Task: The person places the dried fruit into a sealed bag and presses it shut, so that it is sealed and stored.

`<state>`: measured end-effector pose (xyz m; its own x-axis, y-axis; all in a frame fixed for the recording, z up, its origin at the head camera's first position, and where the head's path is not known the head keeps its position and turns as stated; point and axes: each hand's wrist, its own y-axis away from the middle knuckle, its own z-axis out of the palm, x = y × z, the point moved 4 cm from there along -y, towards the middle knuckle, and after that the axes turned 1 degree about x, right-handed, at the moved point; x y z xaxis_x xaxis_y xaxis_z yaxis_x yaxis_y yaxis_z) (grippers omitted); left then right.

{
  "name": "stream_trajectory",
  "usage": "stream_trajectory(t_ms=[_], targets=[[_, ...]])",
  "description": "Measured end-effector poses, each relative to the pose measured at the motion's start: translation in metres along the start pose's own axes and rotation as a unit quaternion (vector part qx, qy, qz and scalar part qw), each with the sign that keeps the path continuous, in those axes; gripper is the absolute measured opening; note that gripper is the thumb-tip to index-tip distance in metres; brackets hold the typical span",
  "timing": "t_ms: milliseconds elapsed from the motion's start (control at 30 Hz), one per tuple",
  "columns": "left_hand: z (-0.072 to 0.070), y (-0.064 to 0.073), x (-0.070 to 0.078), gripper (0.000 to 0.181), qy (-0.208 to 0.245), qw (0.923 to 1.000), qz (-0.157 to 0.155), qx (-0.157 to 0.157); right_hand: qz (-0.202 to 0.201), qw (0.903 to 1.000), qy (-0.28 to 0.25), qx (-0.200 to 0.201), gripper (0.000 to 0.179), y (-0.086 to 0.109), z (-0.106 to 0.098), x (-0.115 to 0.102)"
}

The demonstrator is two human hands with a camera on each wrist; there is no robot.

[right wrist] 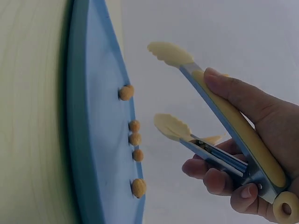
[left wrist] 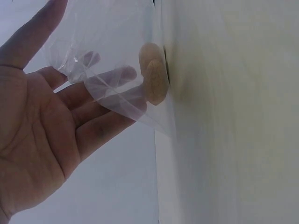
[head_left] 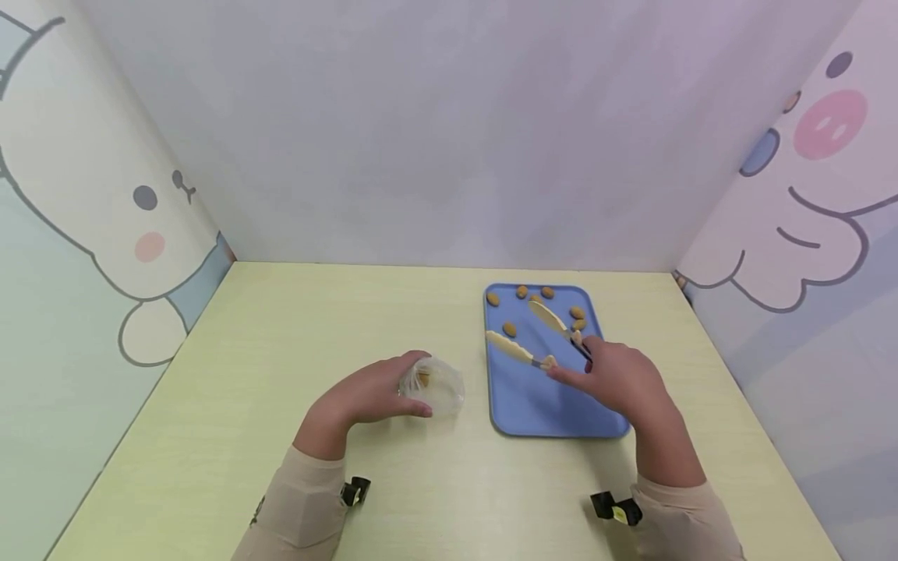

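My left hand (head_left: 375, 389) holds a clear plastic bag (head_left: 447, 393) low over the table, thumb on one side and fingers on the other. Two brown nuts (left wrist: 155, 84), walnut-like, sit at the bottom of the bag in the left wrist view. With my right hand (head_left: 624, 378) I grip a pair of tongs (right wrist: 229, 121) with cream tips and metal arms. The tongs' arms are spread apart above the blue tray (head_left: 547, 409), nothing between their tips. Several walnuts (head_left: 510, 329) lie on the tray, mostly along its far end and right side.
The tray lies right of the middle on a pale wooden table (head_left: 337, 312). A grey back wall (head_left: 449, 140) and side walls with cartoon animals border the table. The bag is just left of the tray's near half.
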<state>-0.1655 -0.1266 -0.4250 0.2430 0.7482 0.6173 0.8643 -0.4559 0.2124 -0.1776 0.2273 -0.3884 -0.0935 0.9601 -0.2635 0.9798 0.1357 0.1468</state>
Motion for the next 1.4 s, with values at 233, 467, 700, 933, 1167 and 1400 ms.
stream_trajectory(t_ms=[233, 467, 700, 933, 1167, 1400], targets=[[0.0, 0.0, 0.0, 0.084, -0.002, 1.0, 0.003, 0.0, 0.013, 0.9998, 0.015, -0.002, 0.085, -0.006, 0.008, 0.005], [0.0, 0.0, 0.0, 0.085, -0.003, 1.0, 0.003, 0.002, -0.004, 0.9997, 0.02, 0.013, 0.059, -0.007, 0.013, 0.005], [-0.001, 0.001, 0.002, 0.083, 0.003, 1.0, 0.006, 0.002, -0.021, 0.9991, 0.033, 0.019, 0.054, -0.008, 0.015, 0.003], [0.001, 0.0, 0.0, 0.085, -0.004, 1.0, 0.002, 0.002, -0.022, 0.999, 0.036, 0.012, 0.047, -0.008, 0.017, 0.002], [0.0, 0.0, 0.0, 0.085, -0.006, 1.0, 0.004, 0.002, -0.027, 0.9987, 0.041, 0.011, 0.043, -0.008, 0.017, -0.001], [0.0, 0.0, 0.0, 0.085, -0.007, 1.0, 0.003, 0.001, -0.024, 0.9989, 0.041, 0.008, 0.046, -0.008, 0.015, -0.001]])
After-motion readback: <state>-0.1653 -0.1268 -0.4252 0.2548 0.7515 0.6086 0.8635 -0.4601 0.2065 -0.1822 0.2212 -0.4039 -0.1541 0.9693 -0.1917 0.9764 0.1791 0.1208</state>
